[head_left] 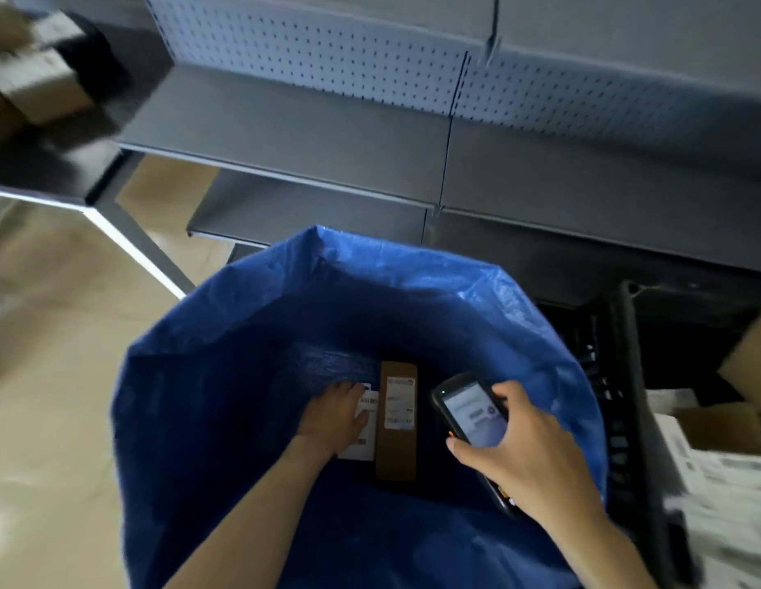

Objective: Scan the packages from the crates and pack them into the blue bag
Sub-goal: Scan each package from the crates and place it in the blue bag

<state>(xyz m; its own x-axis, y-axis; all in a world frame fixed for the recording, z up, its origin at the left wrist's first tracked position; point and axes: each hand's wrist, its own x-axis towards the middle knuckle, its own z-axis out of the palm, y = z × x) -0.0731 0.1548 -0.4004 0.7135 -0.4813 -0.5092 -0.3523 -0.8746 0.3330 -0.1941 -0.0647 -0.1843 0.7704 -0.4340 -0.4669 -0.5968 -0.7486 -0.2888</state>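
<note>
L hand (334, 414) is down inside the blue bag (191, 376), lying on a white-labelled pkg (366, 440), grip unclear; a brown box (396, 452) lies right beside it. R hand (527, 452) grips a handheld scanner (472, 414), screen lit, over the bag. Black crate (625, 397) w/ labelled parcels (719, 474) at right; grey shelves (285, 129) behind.

Grey metal shelving (293, 125) with a perforated back panel (310, 44) stands on a beige floor (51, 333) in dim light.

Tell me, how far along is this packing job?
Done: one brown box lies in the blue bag. In hand: the left hand rests on a white-labelled package beside it; the right hand grips the scanner. Left: more packages wait in the black crate.
</note>
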